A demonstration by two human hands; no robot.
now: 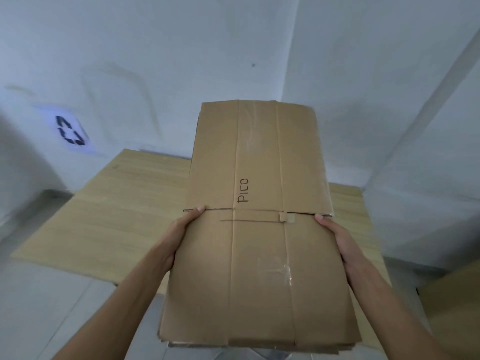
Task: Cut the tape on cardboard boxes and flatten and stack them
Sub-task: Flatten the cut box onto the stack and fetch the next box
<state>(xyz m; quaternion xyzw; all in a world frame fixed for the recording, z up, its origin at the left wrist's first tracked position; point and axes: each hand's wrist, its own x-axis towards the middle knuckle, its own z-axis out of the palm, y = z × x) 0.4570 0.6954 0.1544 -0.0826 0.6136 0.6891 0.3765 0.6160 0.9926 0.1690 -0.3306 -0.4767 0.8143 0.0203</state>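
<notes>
White walls [130, 48], filling the upper half, meeting in a corner at upper right. Pale grey floor [52, 294] below, at left. Light wood-grain surface [117, 203], broad and flat, spread beneath and behind the held item, running up to the wall. Flattened cardboard box [259, 268], brown, long and narrow, held up in mid-air at centre above the wood-grain surface, far end tilted up and away; creased lengthwise in two lines, split crosswise by a seam near the middle; several layered edges visible at the near end. Left hand [181, 229], gripping the left edge of the box at the seam, thumb laid on the top face, fingers tucked underneath and hidden. Right hand [337, 237], gripping the right edge at the same level, thumb tip on top, fingers likewise out of sight below. Further brown cardboard [454, 307], partly cut off at the lower right edge. Recycling symbol [70, 131], dark on a white patch, low on the left wall, blurred. Clear tape remnant [285, 274], glossy, on the near half of the box. Handwritten lettering [243, 190], black, just beyond the seam. Brown tape tab [287, 217], small, just below the seam.
</notes>
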